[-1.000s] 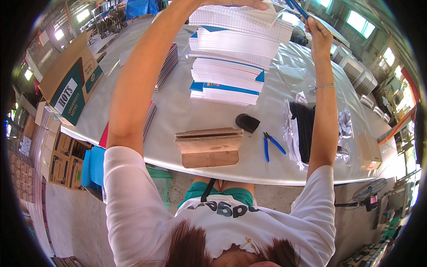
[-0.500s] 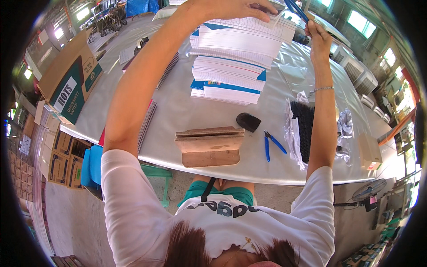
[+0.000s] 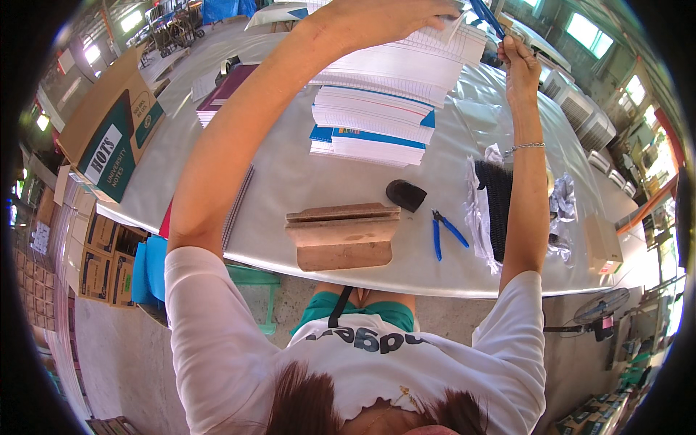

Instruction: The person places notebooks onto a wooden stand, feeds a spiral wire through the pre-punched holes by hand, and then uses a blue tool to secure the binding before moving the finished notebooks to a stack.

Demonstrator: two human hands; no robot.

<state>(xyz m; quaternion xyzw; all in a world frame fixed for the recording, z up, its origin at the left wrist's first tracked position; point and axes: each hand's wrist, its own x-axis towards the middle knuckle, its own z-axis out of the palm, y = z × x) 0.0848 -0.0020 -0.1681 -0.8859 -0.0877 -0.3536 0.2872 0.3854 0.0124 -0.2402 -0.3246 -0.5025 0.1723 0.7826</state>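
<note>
Apparently the right hand (image 3: 520, 67) pinches a blue cover (image 3: 489, 18); the left hand (image 3: 395, 20) bends over the stack (image 3: 384, 76), its grip unclear. The stack stands on the table (image 3: 326, 185), edges uneven, so a sideways tug could slide upper sheets off.

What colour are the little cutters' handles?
The handles are blue, seen best in the head view.
</note>
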